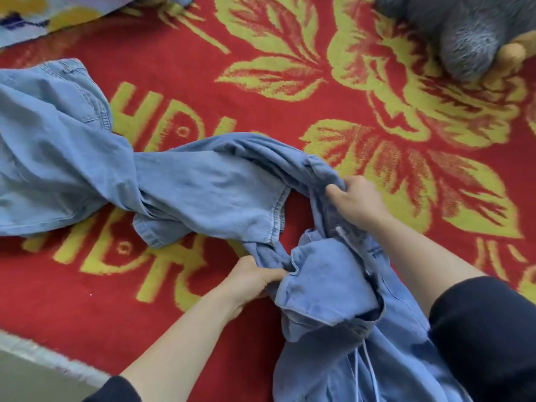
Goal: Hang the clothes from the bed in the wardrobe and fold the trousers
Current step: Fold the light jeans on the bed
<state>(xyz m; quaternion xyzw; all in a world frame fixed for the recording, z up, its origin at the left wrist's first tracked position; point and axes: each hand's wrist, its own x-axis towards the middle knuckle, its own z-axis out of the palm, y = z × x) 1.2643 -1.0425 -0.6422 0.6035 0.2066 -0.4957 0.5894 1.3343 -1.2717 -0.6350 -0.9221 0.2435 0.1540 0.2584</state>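
trousers [203, 187]: twisted denim, long axis trailing leftward from both hands; left hand [249, 277] and right hand [356, 195] fingers pinching bunched waist fabric.

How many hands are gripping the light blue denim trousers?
2. The left hand grips bunched fabric of the light blue denim trousers low in view; the right hand grips a fold just above and right of it.

My light blue soft denim trousers [203, 184] lie crumpled and twisted across the frame. The legs trail off to the left edge. The waist end is bunched at the lower right, where a white drawstring [342, 234] shows. My left hand [255, 275] and right hand [358, 198] each grip a fold there.
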